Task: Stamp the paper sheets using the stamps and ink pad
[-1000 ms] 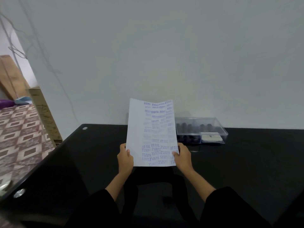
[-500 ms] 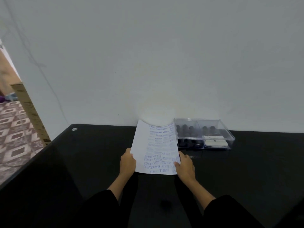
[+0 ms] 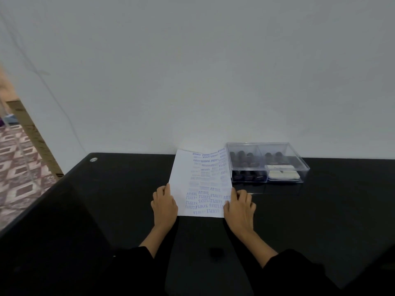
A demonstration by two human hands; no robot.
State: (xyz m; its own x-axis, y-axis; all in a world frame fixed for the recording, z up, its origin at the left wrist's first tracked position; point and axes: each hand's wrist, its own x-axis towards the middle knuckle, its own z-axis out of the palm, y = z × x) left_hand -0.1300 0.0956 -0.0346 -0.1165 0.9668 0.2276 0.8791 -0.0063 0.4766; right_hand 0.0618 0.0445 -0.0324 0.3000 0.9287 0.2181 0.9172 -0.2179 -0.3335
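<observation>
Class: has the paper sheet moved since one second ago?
Yes. The paper sheet has dropped toward the table: its top edge, earlier above the clear box, now lies below its top.

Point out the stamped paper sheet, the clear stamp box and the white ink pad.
stamped paper sheet point(image 3: 181, 180), head view, blank left margin.
clear stamp box point(image 3: 296, 159), head view, right lid corner.
white ink pad point(image 3: 283, 175), head view, its top face.

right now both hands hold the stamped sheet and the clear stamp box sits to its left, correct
No: the head view shows the clear stamp box to the right of the stamped sheet, not its left. The left hand and right hand do hold it.
</observation>
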